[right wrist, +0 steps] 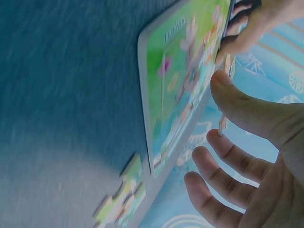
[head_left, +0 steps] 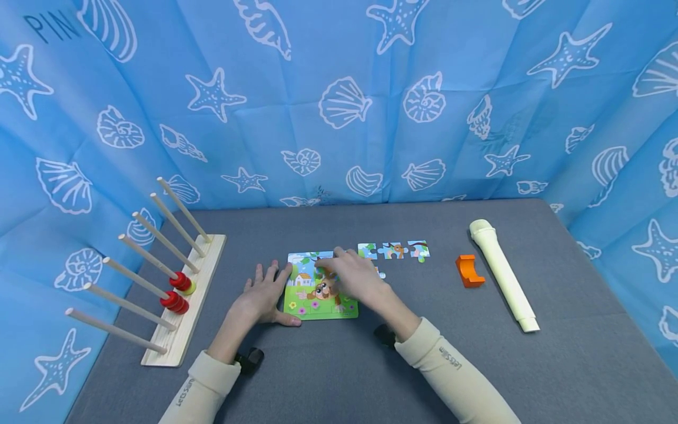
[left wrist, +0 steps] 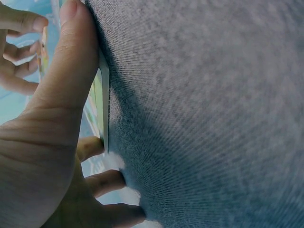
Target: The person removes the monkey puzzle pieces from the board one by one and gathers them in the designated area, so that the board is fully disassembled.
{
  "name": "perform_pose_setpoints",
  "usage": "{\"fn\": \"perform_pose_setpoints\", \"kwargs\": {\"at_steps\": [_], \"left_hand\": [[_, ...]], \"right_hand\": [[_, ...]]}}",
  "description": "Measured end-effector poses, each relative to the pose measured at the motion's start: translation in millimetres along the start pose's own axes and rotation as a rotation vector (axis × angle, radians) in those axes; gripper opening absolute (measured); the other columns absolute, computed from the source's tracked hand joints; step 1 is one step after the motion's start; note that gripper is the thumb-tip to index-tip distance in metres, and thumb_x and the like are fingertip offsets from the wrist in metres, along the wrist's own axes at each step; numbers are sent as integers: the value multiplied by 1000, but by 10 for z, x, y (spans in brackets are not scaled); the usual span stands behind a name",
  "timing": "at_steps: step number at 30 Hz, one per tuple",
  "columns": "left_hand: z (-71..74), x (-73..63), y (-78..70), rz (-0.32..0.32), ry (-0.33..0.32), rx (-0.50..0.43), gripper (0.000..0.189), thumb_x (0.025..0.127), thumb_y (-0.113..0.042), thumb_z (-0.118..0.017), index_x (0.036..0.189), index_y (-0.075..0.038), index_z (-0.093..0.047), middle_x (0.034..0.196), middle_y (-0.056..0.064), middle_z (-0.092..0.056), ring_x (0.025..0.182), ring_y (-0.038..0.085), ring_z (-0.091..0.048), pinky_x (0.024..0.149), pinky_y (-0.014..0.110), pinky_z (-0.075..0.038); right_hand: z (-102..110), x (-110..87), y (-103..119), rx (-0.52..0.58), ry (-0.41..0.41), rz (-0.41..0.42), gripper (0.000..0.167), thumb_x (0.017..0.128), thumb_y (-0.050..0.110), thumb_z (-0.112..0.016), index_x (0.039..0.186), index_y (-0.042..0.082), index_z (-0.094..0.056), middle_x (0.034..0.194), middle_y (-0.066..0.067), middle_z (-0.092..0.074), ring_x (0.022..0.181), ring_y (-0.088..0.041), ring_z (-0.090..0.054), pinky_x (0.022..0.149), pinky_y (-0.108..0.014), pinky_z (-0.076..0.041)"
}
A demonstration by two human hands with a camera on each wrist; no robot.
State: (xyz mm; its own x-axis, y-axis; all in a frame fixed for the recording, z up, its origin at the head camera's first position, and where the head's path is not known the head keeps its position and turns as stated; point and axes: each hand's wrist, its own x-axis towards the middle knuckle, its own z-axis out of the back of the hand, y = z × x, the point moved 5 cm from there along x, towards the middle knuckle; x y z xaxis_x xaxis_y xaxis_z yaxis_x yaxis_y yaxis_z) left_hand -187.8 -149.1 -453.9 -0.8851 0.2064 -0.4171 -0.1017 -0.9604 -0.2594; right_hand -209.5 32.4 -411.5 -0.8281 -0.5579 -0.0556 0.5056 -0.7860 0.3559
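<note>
A jigsaw puzzle board (head_left: 318, 312) with a cartoon monkey and a little house lies flat on the table between both hands. My left hand (head_left: 263, 297) rests at its left side, fingers spread and thumb along the near corner. Above the board, my right hand (head_left: 356, 274) pinches a puzzle piece (right wrist: 223, 124) between thumb and fingertip; in the left wrist view this piece (left wrist: 44, 47) stands on edge. The right hand covers part of the picture. Loose puzzle pieces (head_left: 394, 251) lie behind and right of the board, one partly hidden by the right hand.
On the left stands a wooden peg rack (head_left: 203, 282) with red and yellow rings (head_left: 175, 302) on two pegs. An orange curved block (head_left: 468, 272) and a cream toy microphone (head_left: 503, 274) lie at the right. A blue shell-print curtain (head_left: 296, 118) hangs behind the grey table (head_left: 328, 377).
</note>
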Motion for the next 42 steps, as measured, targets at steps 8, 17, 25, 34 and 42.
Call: {"fn": "perform_pose_setpoints", "kwargs": {"at_steps": [8, 17, 25, 34, 42], "left_hand": [[-3, 11, 4, -4, -6, 2, 124, 73, -54, -90, 164, -8, -18, 168, 32, -12, 152, 61, -8, 117, 75, -23], [-3, -6, 10, -2, 0, -8, 125, 73, -52, -90, 164, -9, -18, 168, 32, -11, 153, 61, -6, 118, 75, -22], [-12, 1, 2, -3, -2, -2, 125, 72, -53, -90, 164, -8, -18, 168, 32, -12, 152, 61, -7, 117, 75, -22], [-12, 9, 2, 0, -3, -7, 126, 71, -53, -91, 164, -9, -19, 168, 32, -12, 153, 61, -7, 118, 75, -22], [-15, 18, 3, 7, 3, -13, 126, 70, -53, -91, 164, -9, -18, 168, 31, -11, 153, 60, -6, 118, 75, -21]], "right_hand": [[112, -101, -175, -14, 2, -37, 43, 92, 16, -77, 133, 22, -69, 101, -7, -61, 76, -19, -48, 60, -31, -40], [143, -254, -459, -21, 18, -67, 52, 86, 13, -83, 135, 21, -68, 100, -5, -62, 78, -18, -51, 62, -30, -41], [211, -416, -772, -35, 45, -115, 46, 91, 10, -77, 134, 21, -68, 109, -10, -65, 84, -22, -56, 69, -37, -48], [310, -602, -1128, -30, 135, -227, 50, 93, 11, -75, 140, 21, -64, 150, -26, -52, 133, -47, -54, 96, -73, -48], [309, -637, -1228, -24, 137, -208, 52, 91, 13, -77, 141, 21, -64, 140, -25, -56, 119, -41, -59, 85, -63, -56]]}}
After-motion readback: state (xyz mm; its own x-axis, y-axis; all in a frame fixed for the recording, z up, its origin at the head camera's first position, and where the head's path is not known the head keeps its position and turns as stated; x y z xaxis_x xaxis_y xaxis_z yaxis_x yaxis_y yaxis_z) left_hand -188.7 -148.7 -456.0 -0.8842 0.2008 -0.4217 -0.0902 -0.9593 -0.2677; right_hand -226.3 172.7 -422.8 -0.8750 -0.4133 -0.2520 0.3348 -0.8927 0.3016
